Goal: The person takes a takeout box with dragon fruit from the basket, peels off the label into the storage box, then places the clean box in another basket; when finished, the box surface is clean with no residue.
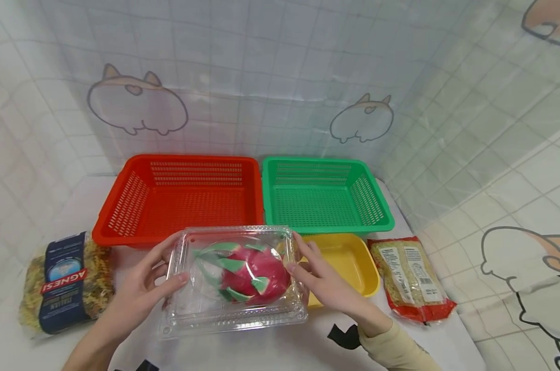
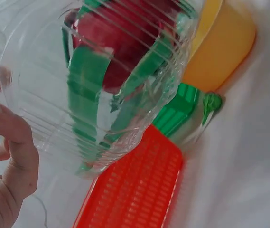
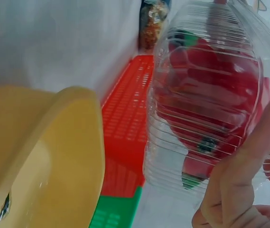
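Note:
A clear plastic clamshell box (image 1: 193, 306) is held up over the front of the table, with its lid on. Inside lies a pink-red dragon fruit (image 1: 267, 269) with green-tipped scales, toward the right half. My left hand (image 1: 138, 288) grips the box's left end, thumb on top and fingers partly hidden below. At the right end my right hand (image 1: 323, 281) holds it the same way. In the left wrist view, the box's ribbed side (image 2: 125, 109) shows beside the left hand (image 2: 13, 166). The right wrist view has the fruit (image 3: 206, 90) behind clear plastic, near the right hand's fingers (image 3: 241, 175).
Behind the box stand a red basket (image 1: 196, 208) and a green basket (image 1: 321, 206). A yellow basin (image 1: 349, 257) is partly covered by the box and right hand. Pasta bags lie at left (image 1: 64, 283) and right (image 1: 409, 278). Black pieces (image 1: 344, 337) mark the table's front.

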Action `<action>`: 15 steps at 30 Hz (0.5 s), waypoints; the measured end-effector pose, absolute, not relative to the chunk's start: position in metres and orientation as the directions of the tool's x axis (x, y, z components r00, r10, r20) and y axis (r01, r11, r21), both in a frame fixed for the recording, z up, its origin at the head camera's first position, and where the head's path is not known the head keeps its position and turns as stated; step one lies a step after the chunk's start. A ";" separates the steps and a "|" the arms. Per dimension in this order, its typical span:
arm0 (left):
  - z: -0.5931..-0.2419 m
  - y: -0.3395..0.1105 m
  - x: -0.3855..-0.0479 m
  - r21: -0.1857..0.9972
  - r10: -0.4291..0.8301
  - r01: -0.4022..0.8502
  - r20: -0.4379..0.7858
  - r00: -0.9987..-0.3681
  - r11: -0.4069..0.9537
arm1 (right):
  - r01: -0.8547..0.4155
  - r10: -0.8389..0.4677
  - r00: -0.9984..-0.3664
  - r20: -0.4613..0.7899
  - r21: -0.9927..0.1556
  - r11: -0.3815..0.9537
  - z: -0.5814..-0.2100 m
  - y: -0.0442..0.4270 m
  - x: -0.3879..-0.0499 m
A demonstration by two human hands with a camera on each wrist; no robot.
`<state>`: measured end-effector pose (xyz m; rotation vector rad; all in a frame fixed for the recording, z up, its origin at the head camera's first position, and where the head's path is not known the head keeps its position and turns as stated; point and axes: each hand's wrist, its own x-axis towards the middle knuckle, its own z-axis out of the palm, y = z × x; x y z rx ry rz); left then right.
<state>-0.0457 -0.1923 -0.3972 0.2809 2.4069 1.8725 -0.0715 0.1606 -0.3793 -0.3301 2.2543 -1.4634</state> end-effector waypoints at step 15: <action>-0.392 -0.157 -0.060 0.975 0.245 0.124 0.077 -0.967 0.183 | -0.030 -0.397 -0.904 -0.158 -0.903 0.429 -0.370 0.192 -0.074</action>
